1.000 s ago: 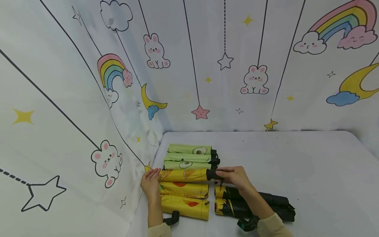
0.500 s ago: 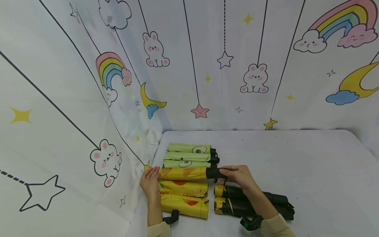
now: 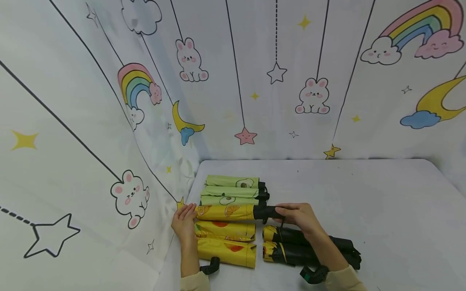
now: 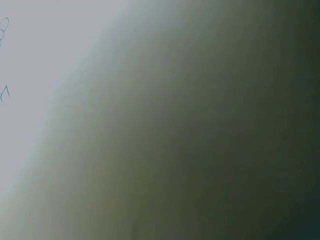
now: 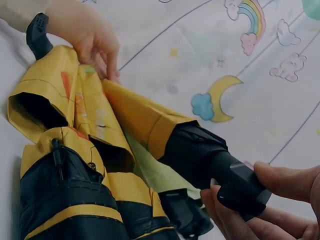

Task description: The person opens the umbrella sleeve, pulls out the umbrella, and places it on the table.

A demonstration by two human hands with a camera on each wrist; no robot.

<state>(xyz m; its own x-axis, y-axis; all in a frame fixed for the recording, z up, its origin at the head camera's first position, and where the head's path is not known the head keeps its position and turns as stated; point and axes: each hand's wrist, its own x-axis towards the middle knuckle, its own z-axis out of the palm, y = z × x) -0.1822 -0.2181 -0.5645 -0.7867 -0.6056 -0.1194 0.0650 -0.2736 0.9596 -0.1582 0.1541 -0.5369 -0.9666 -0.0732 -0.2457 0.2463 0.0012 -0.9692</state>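
A folded umbrella with a black end sticks out of a yellow sleeve printed with orange slices. My right hand pinches the umbrella's black handle between thumb and fingers, and a dark strap dangles beneath. At the sleeve's far left end, my left hand pinches the fabric; the right wrist view shows its fingertips there. Nearer me lie two more yellow sleeves, whose dark open mouths face the right wrist camera. The left wrist view is a blur.
Behind the sleeve lie several light green avocado-print umbrellas with black ends. Two black umbrellas with yellow ends lie under and beside my right forearm. White table extends right; a printed cloth hangs behind and left.
My right hand has moved to the right with the handle, and more of the black umbrella shows beyond the yellow sleeve. My left hand has stayed at the sleeve's left end.
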